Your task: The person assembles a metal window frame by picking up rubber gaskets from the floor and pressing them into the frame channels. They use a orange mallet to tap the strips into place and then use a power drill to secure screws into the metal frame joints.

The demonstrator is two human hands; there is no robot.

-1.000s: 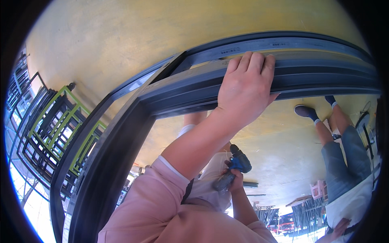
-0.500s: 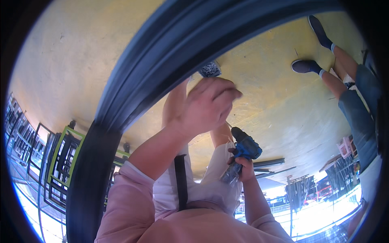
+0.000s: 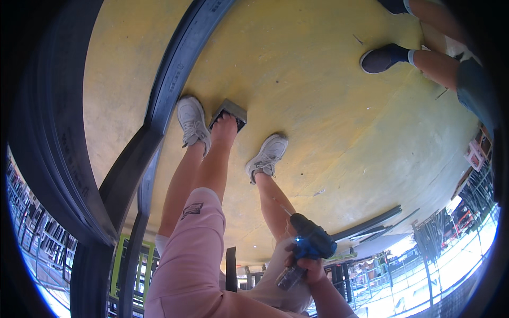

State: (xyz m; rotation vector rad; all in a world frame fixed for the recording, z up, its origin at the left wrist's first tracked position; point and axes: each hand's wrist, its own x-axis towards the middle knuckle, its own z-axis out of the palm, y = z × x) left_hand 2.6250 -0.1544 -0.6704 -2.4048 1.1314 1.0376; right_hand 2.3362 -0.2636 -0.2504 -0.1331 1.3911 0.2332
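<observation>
My left arm stretches down to the floor, and my left hand (image 3: pixel 226 125) dips into a small grey box (image 3: pixel 239 113) beside my left shoe. The box's walls hide the fingertips, so whether they hold anything cannot be seen. Low at the right, my right hand (image 3: pixel 312 268) is wrapped round the grip of a blue and black cordless drill (image 3: pixel 314 238). A thin bit (image 3: pixel 282 205) points up and left from its chuck, and a small light glows on its body. Dark frame bars (image 3: pixel 172 79) rise close on my left.
Another person's legs and dark shoe (image 3: pixel 383 58) are at the upper right. Dark bars (image 3: pixel 371 222) lie on the yellowish floor (image 3: pixel 318 116) at the right. A green frame (image 3: pixel 117 265) stands low at the left, and a pink stool (image 3: pixel 474 155) at the far right.
My left hand has gone from in front of me, near the frame, down into the box. The drill stays in my right hand. The frame now shows farther left in view.
</observation>
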